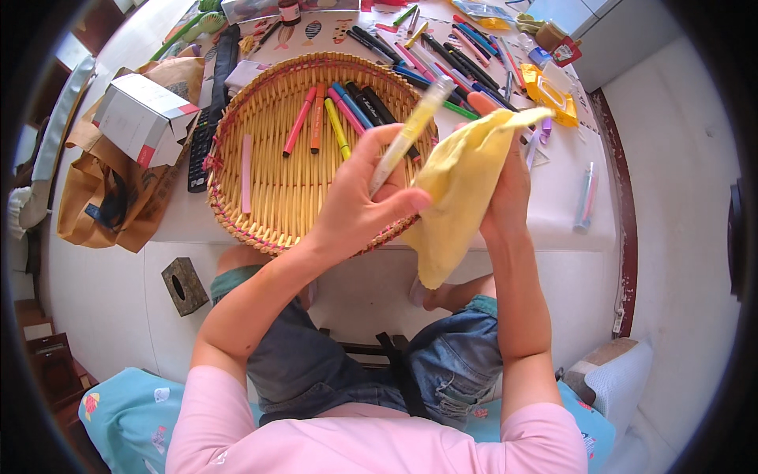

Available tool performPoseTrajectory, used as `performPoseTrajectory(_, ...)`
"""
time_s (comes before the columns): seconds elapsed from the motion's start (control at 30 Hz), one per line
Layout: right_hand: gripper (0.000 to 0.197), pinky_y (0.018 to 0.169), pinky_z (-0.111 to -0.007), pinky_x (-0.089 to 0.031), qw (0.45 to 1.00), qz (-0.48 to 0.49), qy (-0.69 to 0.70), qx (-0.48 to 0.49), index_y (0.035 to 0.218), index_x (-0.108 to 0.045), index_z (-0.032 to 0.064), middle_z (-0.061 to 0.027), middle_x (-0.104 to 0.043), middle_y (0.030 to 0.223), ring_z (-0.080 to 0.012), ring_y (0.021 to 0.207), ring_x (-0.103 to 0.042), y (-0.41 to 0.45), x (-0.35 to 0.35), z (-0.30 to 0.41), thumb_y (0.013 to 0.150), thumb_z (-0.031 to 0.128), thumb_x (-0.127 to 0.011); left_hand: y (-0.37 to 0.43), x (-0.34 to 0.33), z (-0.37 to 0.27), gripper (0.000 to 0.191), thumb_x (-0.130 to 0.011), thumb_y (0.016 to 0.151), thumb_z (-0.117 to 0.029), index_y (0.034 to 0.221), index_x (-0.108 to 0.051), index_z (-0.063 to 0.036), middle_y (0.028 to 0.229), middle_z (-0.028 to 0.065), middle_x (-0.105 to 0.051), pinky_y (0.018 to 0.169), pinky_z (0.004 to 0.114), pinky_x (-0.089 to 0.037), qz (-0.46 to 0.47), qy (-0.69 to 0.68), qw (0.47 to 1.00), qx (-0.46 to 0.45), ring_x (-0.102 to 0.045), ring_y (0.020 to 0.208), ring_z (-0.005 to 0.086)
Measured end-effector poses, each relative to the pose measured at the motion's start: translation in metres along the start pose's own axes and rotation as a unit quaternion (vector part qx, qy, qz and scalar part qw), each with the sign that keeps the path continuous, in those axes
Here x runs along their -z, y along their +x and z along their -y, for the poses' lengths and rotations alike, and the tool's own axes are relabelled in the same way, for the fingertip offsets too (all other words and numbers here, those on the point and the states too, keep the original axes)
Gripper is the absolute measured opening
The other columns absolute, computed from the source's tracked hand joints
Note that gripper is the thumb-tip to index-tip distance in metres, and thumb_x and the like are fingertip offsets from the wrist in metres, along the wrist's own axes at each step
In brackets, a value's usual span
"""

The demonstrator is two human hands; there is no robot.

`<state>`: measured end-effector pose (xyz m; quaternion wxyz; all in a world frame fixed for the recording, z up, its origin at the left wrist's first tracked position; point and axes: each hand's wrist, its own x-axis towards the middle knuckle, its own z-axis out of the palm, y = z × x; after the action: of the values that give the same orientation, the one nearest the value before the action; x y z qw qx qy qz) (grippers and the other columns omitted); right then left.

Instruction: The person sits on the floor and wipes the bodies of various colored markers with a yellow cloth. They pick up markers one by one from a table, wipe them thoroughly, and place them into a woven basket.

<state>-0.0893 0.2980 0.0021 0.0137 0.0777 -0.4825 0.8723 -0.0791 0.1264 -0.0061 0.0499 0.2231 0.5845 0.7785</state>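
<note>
My left hand (pixel 361 195) grips a translucent pen with a yellow section (pixel 408 137), held at a slant with its blurred clear end pointing up and right. In my right hand (pixel 510 183) is a yellow cloth (pixel 462 183), hanging down in folds and hiding part of that palm. Both hands are close together above the right side of a round woven wicker tray (pixel 284 201). Inside the tray lie a pink marker (pixel 301 121), an orange marker (pixel 317 118), a yellow highlighter (pixel 337 127), several other markers and a pale pink strip-like stick (pixel 246 173).
Many loose pens (pixel 456 59) cover the table behind the tray. A yellow wipes pack (pixel 548 95) and a clear tube of pens (pixel 586 198) lie to the right. Left are a white box (pixel 145 118), a brown paper bag (pixel 112 207) and a black remote (pixel 199 148). A tissue box (pixel 185 286) sits below the table.
</note>
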Motion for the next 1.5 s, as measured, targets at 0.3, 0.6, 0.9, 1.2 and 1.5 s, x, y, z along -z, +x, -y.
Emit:
performPoseTrajectory(0.3, 0.037, 0.063, -0.022, -0.047, 0.945, -0.088, -0.293, 0.114, 0.109, -0.041, 0.0018, -0.005, -0.054, 0.092, -0.0105, 0.076, -0.056, -0.005, -0.011, -0.012, 0.092, 0.035, -0.039, 0.004, 0.015, 0.0, 0.013, -0.053, 0.088, -0.021, 0.09, -0.049, -0.0087, 0.059, -0.0066, -0.038, 0.039, 0.016, -0.02, -0.092, -0.215, 0.971, 0.057, -0.028, 0.044, -0.0003)
performPoseTrajectory(0.6, 0.028, 0.061, -0.026, -0.046, 0.86, 0.043, -0.508, 0.023, 0.098, -0.051, 0.0003, -0.0039, -0.059, 0.085, -0.0115, 0.068, -0.058, -0.014, 0.007, -0.001, 0.085, 0.025, -0.055, 0.005, 0.016, -0.006, 0.016, -0.046, 0.091, -0.026, 0.086, -0.046, -0.0102, 0.055, -0.0074, -0.032, 0.038, 0.016, -0.018, -0.132, -0.247, 0.96, 0.02, -0.025, 0.041, 0.0)
performPoseTrajectory(0.9, 0.046, 0.094, -0.036, -0.034, 0.986, -0.156, 0.018, 0.06, 0.122, -0.04, 0.0041, -0.0077, -0.05, 0.118, -0.0186, 0.11, -0.047, -0.003, 0.036, 0.027, 0.091, 0.038, -0.039, 0.005, 0.013, -0.002, 0.022, -0.039, 0.093, -0.025, 0.096, -0.047, -0.0048, 0.058, -0.0067, -0.027, 0.039, 0.018, -0.02, -0.002, -0.213, 0.972, 0.101, -0.021, 0.045, 0.0016)
performPoseTrajectory(1.2, 0.047, 0.078, -0.023, -0.04, 0.939, 0.055, -0.328, 0.083, 0.115, -0.042, 0.0034, -0.008, -0.052, 0.1, -0.0101, 0.09, -0.047, -0.013, 0.003, 0.011, 0.076, 0.015, -0.067, -0.004, 0.005, 0.012, 0.016, -0.041, 0.091, -0.018, 0.087, -0.048, -0.0031, 0.057, -0.0036, -0.038, 0.042, 0.02, -0.027, 0.097, 0.003, 0.988, 0.118, -0.032, 0.048, 0.0027)
performPoseTrajectory(1.5, 0.021, 0.052, -0.02, -0.038, 0.926, -0.014, -0.371, 0.063, 0.083, -0.058, 0.0015, 0.0009, -0.053, 0.068, -0.0042, 0.06, -0.046, -0.009, 0.008, 0.009, 0.076, 0.019, -0.068, -0.004, -0.001, 0.001, 0.014, -0.055, 0.081, -0.011, 0.088, -0.049, -0.0002, 0.062, 0.0113, -0.053, 0.046, 0.027, -0.037, 0.077, 0.236, 0.968, -0.043, -0.05, 0.048, 0.0187)
